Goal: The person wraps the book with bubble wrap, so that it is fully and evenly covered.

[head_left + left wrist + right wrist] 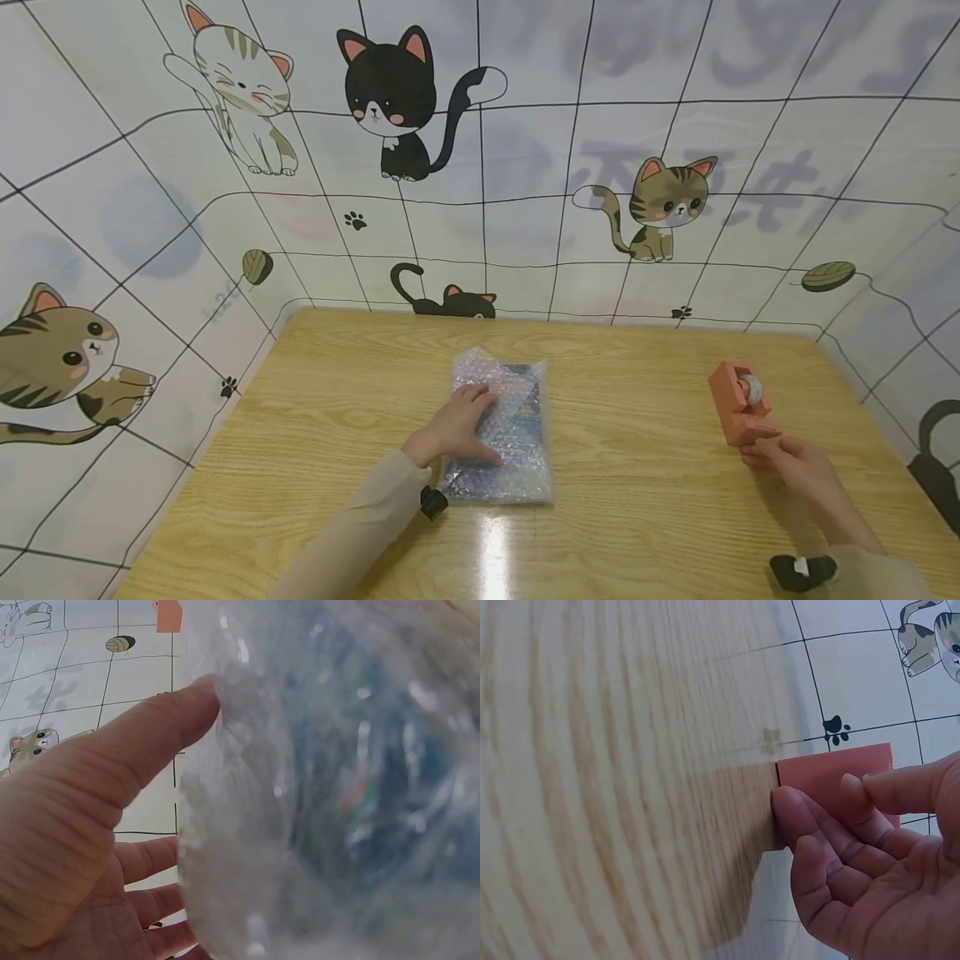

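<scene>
A flat package in clear bubble wrap [517, 467] lies on the table, with something blue showing through. My left hand [457, 425] rests spread on its left part and overlapping flap, thumb apart from the fingers. In the left wrist view the crinkled wrap [360, 787] fills the right side, beside the thumb. Over at the right stands a coral-pink tape dispenser [726, 404] with a roll of tape [752, 390] in it. My right hand [802, 471] is at its near end, thumb and forefinger pinching the tape's end; the clear strip itself hardly shows. Its other fingers are curled.
The wood-grain table [630, 400] carries the package and the dispenser. A white cloth with black grid lines and cartoon cats [390, 92] rises behind and at both sides of the table.
</scene>
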`<state>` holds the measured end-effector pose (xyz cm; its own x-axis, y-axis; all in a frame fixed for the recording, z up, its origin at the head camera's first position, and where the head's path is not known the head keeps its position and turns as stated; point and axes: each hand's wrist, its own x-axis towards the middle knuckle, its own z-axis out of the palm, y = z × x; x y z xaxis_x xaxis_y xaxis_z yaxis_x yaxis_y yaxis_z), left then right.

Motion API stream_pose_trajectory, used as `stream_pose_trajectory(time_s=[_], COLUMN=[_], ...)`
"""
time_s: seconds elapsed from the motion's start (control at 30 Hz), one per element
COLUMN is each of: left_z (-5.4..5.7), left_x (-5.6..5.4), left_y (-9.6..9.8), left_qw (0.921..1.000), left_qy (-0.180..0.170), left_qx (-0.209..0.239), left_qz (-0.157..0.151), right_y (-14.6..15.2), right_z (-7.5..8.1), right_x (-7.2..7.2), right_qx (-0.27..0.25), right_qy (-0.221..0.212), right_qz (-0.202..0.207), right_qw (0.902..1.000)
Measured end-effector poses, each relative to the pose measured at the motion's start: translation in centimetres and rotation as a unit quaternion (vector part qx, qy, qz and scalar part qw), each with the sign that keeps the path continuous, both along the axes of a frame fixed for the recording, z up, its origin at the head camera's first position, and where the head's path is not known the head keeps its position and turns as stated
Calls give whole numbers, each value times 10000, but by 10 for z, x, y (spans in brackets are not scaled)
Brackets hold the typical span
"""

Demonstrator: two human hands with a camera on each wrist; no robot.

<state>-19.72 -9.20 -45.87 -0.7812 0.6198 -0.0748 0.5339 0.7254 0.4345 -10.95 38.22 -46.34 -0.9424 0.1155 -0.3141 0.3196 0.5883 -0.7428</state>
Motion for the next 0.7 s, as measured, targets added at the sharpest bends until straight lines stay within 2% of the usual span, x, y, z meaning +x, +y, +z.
stream_pose_trajectory(time_s=[0.2, 0.37, 0.6, 0.7], left_z=[-1, 0, 0, 0], left_x=[0, 0, 0, 0], left_y=[0, 0, 0, 0], left_qw=[10000, 10000, 10000, 10000], left_qy=[13, 14, 29, 18], left_qx=[-7, 27, -20, -11], left_qz=[-14, -1, 3, 4], right_y=[2, 5, 13, 16], right_z=[-6, -9, -8, -7], right_x=[1, 2, 1, 0], right_qx=[-200, -859, -1927, -2182], right_qy=[376, 561, 297, 178], right_qz=[91, 217, 265, 243], right_qw=[9991, 9945, 9805, 9754])
